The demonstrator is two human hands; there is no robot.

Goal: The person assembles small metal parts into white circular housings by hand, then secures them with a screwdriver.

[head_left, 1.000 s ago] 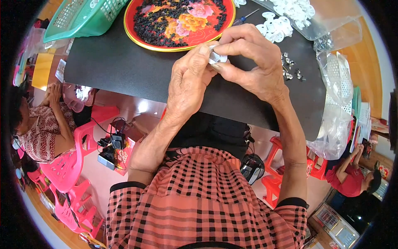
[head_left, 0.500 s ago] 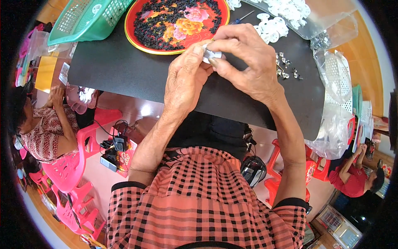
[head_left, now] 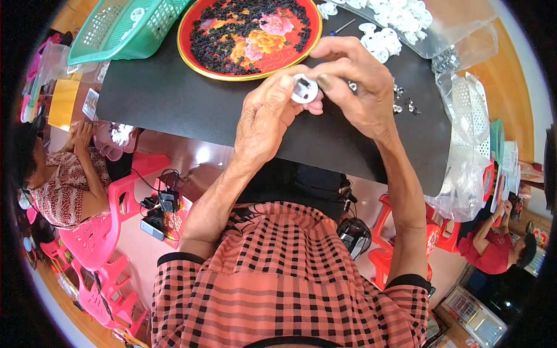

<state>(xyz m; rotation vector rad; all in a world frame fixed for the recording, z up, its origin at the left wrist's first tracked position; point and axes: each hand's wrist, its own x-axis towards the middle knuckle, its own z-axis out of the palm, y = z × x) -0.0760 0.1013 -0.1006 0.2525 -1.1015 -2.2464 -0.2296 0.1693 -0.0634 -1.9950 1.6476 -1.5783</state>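
A small white round plastic piece [head_left: 304, 93] with a black part in its middle is pinched between the thumb and fingers of my left hand [head_left: 264, 113], above the table's near half. My right hand [head_left: 362, 87] is curled at the piece's right edge. Its thumb and forefinger come close together there, and whatever lies between them is hidden. Just beyond both hands sits a red flowered tray [head_left: 258, 74] strewn with many small black parts [head_left: 214, 55]. Small shiny clear-and-dark parts [head_left: 410, 107] lie to the right of my right hand.
White round pieces [head_left: 383, 43] lie at the far right, some in a clear plastic container [head_left: 432, 49]. A screwdriver [head_left: 342, 28] rests beside the tray. A green basket [head_left: 116, 55] stands far left on the black table [head_left: 174, 104]. Other people sit at left and right.
The white piece has turned so its round face with the black part shows. My right thumb has drawn off that face to its right edge, and both hands have shifted slightly right.
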